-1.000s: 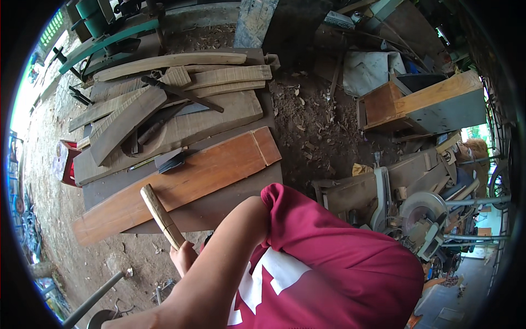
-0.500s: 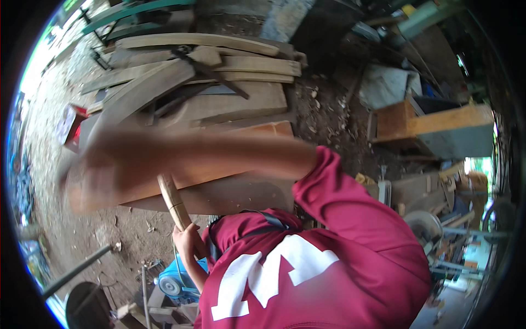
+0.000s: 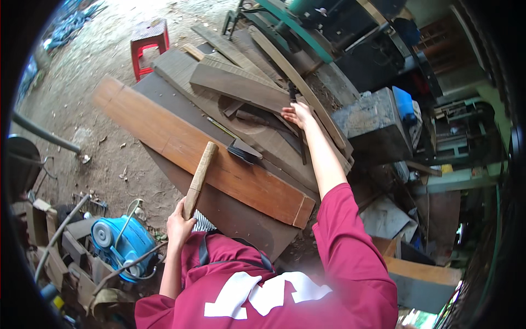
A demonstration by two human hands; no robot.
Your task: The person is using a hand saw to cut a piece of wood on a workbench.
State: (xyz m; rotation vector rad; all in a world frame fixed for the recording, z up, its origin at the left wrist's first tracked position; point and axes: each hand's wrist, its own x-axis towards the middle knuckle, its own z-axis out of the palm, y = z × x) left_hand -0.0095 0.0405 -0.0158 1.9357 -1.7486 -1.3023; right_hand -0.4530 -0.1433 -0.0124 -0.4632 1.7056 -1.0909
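My left hand (image 3: 179, 223) is closed round the lower end of a rounded wooden stick (image 3: 200, 178), which points up and away over a long reddish-brown board (image 3: 164, 137). My right hand (image 3: 298, 114) reaches out over a stack of timber, its fingers stretched and somewhat apart. Beside and partly beneath it is a long dark metal bar (image 3: 302, 148) with a thicker head at its far end; the hand hides part of this bar, and I cannot tell whether they touch. A thick wooden beam (image 3: 235, 82) lies just left of that hand. Between the hands sits a small black object (image 3: 242, 153).
A thin yellow-marked rule (image 3: 219, 127) lies on the wood. Behind stands a red stool (image 3: 148, 46). Scrap wood and a blue machine (image 3: 118, 241) are at the lower left. On the right stand a grey block-like box (image 3: 378, 123) and a teal metal frame (image 3: 296, 27).
My right arm, blurred and stretched to the left across the board before, now reaches forward over the timber. The view has turned. My left hand still grips the stick.
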